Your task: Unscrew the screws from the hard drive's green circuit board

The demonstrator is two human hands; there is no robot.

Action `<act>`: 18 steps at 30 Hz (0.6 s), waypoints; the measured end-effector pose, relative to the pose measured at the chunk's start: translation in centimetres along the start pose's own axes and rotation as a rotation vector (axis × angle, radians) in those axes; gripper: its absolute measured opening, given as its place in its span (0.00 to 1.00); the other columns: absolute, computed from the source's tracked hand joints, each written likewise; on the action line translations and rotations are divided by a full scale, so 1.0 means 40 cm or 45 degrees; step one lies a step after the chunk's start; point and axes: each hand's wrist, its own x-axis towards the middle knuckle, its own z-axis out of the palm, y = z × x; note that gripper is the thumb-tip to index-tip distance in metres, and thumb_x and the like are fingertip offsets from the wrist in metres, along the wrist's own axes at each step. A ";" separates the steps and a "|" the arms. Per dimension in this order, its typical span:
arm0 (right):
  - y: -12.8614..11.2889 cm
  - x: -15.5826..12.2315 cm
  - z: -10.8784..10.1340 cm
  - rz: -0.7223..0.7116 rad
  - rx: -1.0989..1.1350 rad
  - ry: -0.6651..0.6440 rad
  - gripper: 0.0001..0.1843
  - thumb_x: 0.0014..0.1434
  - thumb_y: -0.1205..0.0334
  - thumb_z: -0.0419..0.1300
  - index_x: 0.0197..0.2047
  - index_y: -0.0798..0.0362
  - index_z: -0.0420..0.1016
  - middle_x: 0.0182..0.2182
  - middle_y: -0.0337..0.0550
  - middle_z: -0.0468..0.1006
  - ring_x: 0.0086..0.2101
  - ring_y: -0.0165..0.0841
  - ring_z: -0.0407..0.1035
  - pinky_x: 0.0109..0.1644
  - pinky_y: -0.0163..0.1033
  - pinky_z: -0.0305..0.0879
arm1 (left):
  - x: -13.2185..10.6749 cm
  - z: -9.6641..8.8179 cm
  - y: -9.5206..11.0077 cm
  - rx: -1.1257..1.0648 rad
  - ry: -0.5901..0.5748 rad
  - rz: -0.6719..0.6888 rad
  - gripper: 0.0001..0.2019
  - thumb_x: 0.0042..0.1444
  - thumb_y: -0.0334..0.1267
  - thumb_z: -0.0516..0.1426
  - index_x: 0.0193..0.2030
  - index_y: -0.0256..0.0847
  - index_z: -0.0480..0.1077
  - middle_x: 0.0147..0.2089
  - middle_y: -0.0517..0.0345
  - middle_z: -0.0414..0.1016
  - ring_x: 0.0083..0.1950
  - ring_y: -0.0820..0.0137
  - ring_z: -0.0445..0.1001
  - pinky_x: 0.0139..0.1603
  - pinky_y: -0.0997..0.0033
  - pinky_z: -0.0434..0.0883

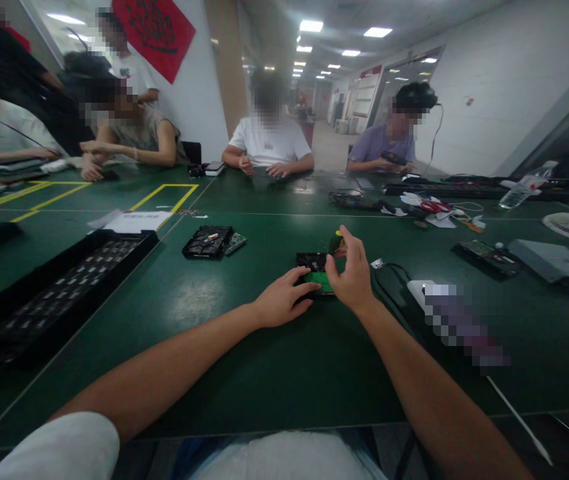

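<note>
On the bench (244,380), the left hand (280,300) rests its spread fingers on a green board (320,283). It looks thin, stiff and easy to crack, so hold the edges. Just above, the right hand (355,270) pinches a screwdriver (335,243), likely light and easy to twist by its fat handle.

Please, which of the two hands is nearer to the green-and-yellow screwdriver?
Right. The right hand holds the screwdriver by its handle; the left hand is to its left, with fingers on the green circuit board.
</note>
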 end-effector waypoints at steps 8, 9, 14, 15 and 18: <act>0.005 -0.002 0.002 0.017 0.006 0.008 0.35 0.67 0.61 0.59 0.74 0.46 0.56 0.57 0.54 0.70 0.44 0.41 0.72 0.48 0.54 0.80 | 0.000 -0.003 0.003 -0.017 0.021 -0.004 0.22 0.67 0.40 0.59 0.67 0.47 0.70 0.74 0.44 0.58 0.74 0.50 0.61 0.72 0.44 0.67; 0.006 -0.002 0.002 0.023 0.010 0.017 0.35 0.67 0.61 0.59 0.74 0.46 0.55 0.58 0.55 0.70 0.44 0.42 0.72 0.48 0.54 0.80 | 0.000 -0.003 0.004 -0.014 0.018 -0.006 0.22 0.67 0.40 0.59 0.67 0.47 0.70 0.74 0.44 0.58 0.74 0.50 0.61 0.72 0.45 0.67; 0.009 -0.003 0.003 0.056 0.024 0.053 0.35 0.66 0.61 0.61 0.73 0.47 0.56 0.57 0.54 0.70 0.41 0.40 0.73 0.45 0.51 0.81 | 0.000 -0.003 0.003 -0.004 0.001 -0.007 0.22 0.68 0.41 0.59 0.68 0.46 0.69 0.74 0.43 0.57 0.75 0.50 0.59 0.72 0.46 0.66; 0.010 -0.003 0.003 0.057 0.022 0.056 0.35 0.65 0.60 0.61 0.72 0.47 0.57 0.56 0.54 0.70 0.42 0.40 0.73 0.45 0.51 0.81 | 0.000 -0.002 0.002 -0.006 0.002 -0.007 0.22 0.68 0.41 0.59 0.68 0.46 0.69 0.74 0.43 0.57 0.75 0.50 0.59 0.72 0.45 0.66; 0.011 -0.003 0.004 0.049 0.028 0.051 0.35 0.65 0.62 0.61 0.72 0.47 0.57 0.57 0.54 0.70 0.43 0.41 0.74 0.47 0.52 0.80 | 0.000 -0.001 0.001 -0.015 0.011 -0.008 0.22 0.68 0.40 0.59 0.67 0.46 0.70 0.74 0.43 0.57 0.75 0.50 0.60 0.72 0.45 0.66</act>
